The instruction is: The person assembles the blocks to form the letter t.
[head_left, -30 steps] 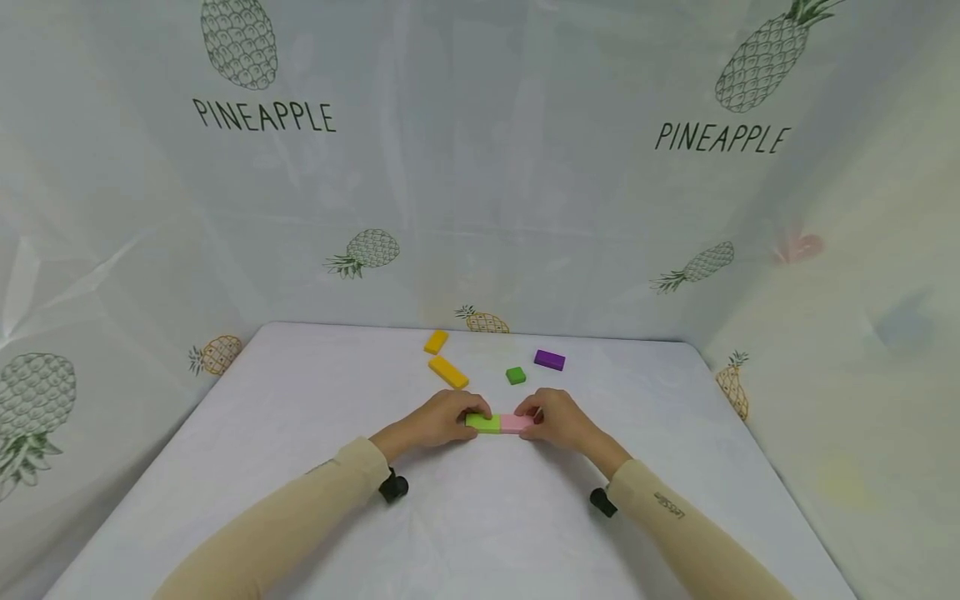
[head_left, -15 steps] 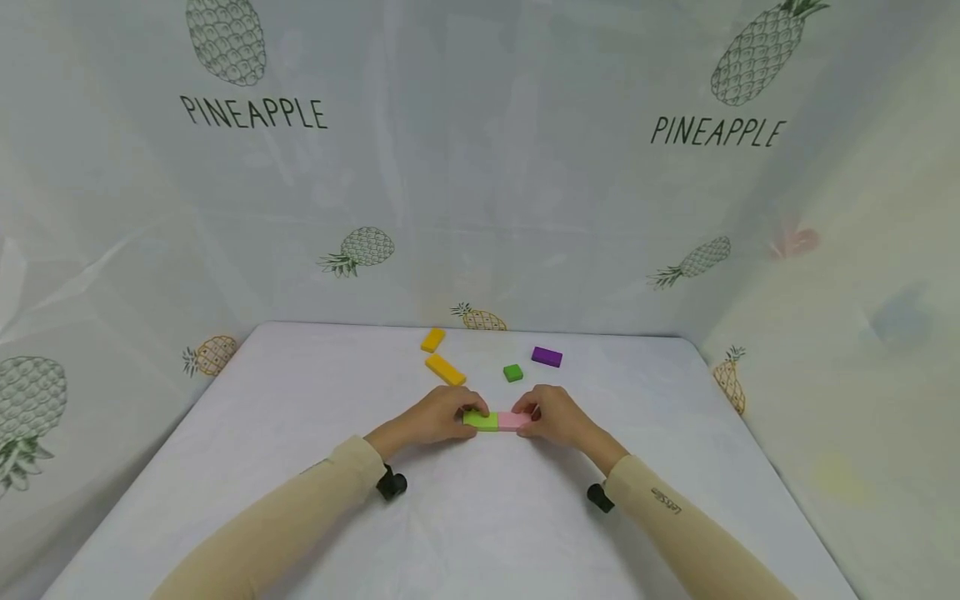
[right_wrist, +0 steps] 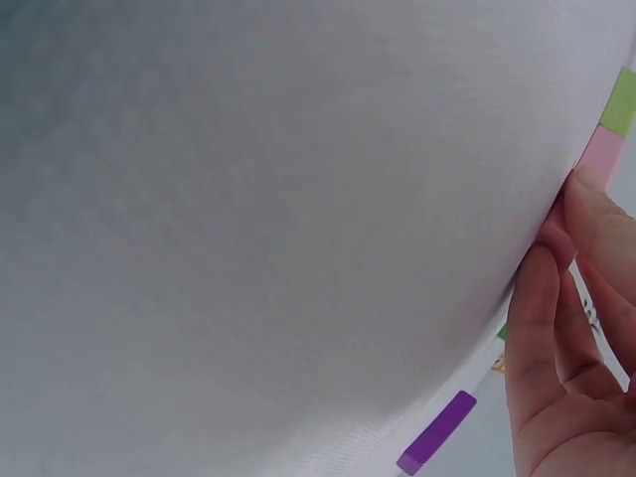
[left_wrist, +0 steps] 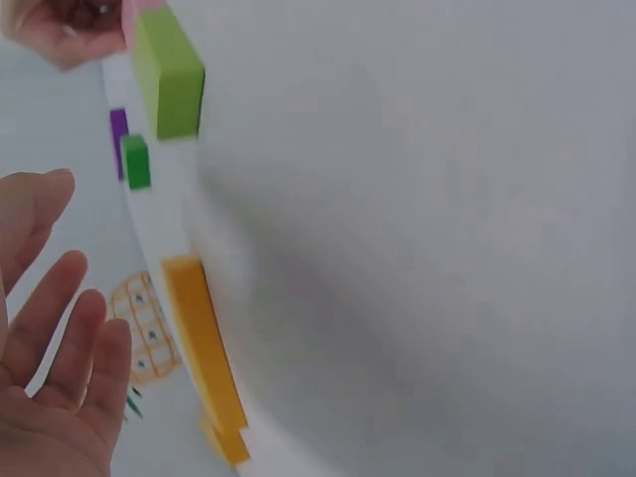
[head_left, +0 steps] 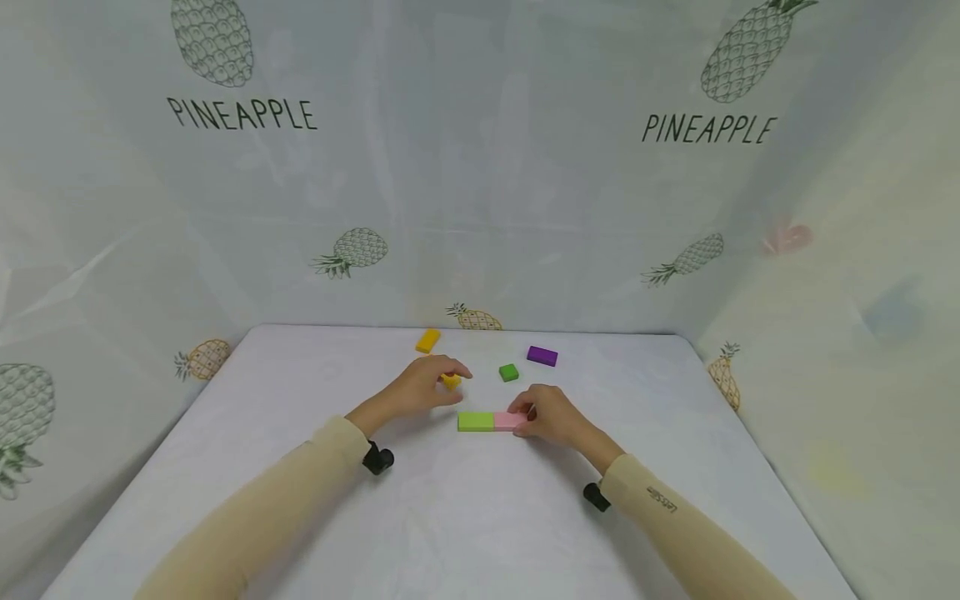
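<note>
R hand (head_left: 549, 415) pinches pink block (head_left: 506, 422), lime block (head_left: 476, 422) abutting at head-view 9 o'clock; L hand (head_left: 414, 387), fingers apart. Finish unclear, prob. light, stiff; take opp. sides.

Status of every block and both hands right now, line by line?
Left hand: open, holding nothing
Right hand: pinching pink block
Pink block: held, touching light green block end to end
Light green block: flat, not held
Dark green block: loose, not held
Purple block: loose, not held
Near yellow block: not held
Far yellow block: not held
</note>
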Demonstrator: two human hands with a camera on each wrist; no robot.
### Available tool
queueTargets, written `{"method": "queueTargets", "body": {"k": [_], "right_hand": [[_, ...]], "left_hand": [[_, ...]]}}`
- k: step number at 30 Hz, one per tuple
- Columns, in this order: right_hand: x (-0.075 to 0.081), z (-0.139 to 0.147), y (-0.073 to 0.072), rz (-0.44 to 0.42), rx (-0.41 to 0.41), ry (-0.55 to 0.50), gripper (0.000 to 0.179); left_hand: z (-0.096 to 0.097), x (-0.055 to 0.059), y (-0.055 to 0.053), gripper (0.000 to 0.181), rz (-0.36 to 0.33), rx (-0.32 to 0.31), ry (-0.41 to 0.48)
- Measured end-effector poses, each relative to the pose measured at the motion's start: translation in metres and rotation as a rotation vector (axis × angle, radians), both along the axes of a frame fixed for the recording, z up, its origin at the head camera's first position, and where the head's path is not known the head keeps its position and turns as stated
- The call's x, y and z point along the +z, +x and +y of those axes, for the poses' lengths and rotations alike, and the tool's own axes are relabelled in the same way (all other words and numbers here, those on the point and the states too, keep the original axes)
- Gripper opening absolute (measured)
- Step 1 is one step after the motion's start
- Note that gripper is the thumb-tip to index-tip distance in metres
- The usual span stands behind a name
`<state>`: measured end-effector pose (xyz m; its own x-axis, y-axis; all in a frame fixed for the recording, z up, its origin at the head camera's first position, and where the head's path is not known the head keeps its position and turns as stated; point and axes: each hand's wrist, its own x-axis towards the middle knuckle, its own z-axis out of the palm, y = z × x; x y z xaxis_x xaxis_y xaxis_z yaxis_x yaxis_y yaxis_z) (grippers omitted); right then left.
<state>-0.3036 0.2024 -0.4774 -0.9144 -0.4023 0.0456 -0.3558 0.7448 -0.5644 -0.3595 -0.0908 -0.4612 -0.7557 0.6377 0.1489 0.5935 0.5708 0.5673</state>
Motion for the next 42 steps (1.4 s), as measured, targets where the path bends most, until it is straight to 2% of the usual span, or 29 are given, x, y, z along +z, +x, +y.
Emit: {"method": "queueTargets", "body": {"k": [7,12,18,28,42], "right_hand": [[0.002,-0.001,0.001,-0.001,-0.005,0.005,0.026],[0.002,0.000,0.002,-0.002,-0.021,0.012,0.026],[0.003,0.000,0.003,-0.004,-0.023,0.008,0.026],[0.002,-0.001,0.003,0.000,-0.019,-0.003,0.026],[0.001,-0.003,0.005,-0.014,-0.036,-0.016,0.026]], "left_hand": [[-0.021,0.010,-0.024,0.044,0.058,0.092,-0.032],[-0.031,0.014,-0.044,0.046,0.058,0.147,-0.052],[-0.041,0.014,-0.063,0.048,0.011,0.200,-0.056],[-0.048,0.008,-0.082,0.050,-0.028,0.213,-0.060],[-0.051,0.000,-0.094,0.053,-0.050,0.194,-0.099]]}}
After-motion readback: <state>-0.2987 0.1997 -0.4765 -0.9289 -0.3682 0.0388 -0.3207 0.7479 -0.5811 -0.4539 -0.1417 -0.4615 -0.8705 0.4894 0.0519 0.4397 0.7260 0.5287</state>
